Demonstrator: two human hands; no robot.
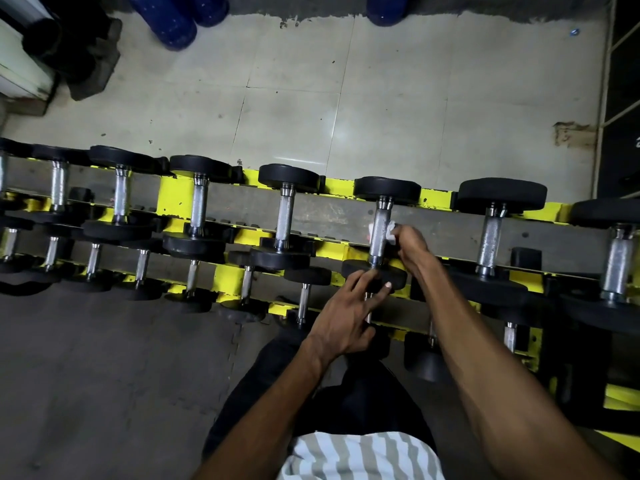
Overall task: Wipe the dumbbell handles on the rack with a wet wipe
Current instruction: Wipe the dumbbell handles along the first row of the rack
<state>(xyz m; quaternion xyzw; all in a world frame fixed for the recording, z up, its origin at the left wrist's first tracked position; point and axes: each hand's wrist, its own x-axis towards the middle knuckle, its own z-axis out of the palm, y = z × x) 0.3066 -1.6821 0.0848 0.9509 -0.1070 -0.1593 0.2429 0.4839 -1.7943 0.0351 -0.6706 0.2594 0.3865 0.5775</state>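
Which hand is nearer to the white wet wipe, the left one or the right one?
Right. The right hand holds the wet wipe on the dumbbell handle. The left hand is apart from it, fingers resting on that dumbbell's near weight head.
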